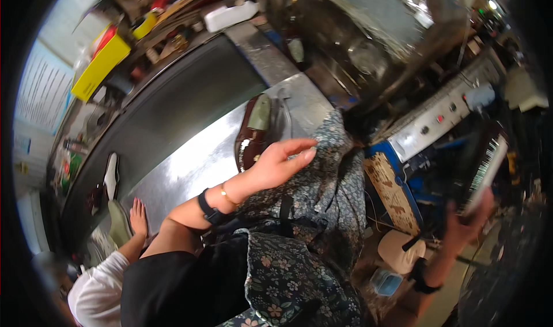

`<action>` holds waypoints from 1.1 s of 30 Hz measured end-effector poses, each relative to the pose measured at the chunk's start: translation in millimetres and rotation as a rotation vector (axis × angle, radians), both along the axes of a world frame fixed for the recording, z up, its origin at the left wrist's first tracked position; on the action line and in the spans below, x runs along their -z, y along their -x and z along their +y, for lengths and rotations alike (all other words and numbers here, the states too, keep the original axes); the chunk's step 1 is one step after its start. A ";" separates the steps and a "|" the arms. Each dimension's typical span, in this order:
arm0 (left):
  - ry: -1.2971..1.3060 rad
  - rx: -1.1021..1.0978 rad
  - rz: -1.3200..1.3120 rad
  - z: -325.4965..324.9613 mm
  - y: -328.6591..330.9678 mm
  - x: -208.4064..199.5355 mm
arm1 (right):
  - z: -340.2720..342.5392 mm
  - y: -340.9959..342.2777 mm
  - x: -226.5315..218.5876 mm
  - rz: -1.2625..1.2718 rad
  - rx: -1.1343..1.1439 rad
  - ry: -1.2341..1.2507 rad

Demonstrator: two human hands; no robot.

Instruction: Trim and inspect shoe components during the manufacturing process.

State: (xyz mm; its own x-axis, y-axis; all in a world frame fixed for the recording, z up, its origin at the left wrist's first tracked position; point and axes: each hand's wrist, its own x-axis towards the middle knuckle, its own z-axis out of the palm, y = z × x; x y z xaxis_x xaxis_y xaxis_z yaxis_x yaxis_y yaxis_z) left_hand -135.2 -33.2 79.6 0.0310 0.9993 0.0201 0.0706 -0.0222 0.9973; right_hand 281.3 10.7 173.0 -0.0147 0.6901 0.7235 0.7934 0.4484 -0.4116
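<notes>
Maroon shoe (252, 137) lies by my left hand (286, 163), empty, fingers parted; my right hand (474, 216) grips a blurred strip (487, 172); far-left notice (43, 85) illegible.

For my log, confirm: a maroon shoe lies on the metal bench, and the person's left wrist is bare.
The left wrist isn't bare; the head view shows a black watch and gold bracelet. The maroon shoe does lie on the metal bench.

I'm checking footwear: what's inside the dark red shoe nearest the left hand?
The dark red shoe holds a pale green insert, probably a last; the interior beneath is hidden.
</notes>
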 end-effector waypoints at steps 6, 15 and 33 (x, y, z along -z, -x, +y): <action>0.313 0.024 -1.092 48.4 -46.9 -31.1 | -49.1 171.6 45.0 0.095 -0.687 0.359; 0.331 0.330 -0.452 -46.4 -6.7 51.1 | -14.4 266.0 74.8 0.650 -1.245 0.907; 0.293 0.284 -0.508 10.3 -50.0 68.7 | 7.4 236.1 92.2 0.864 -0.932 1.169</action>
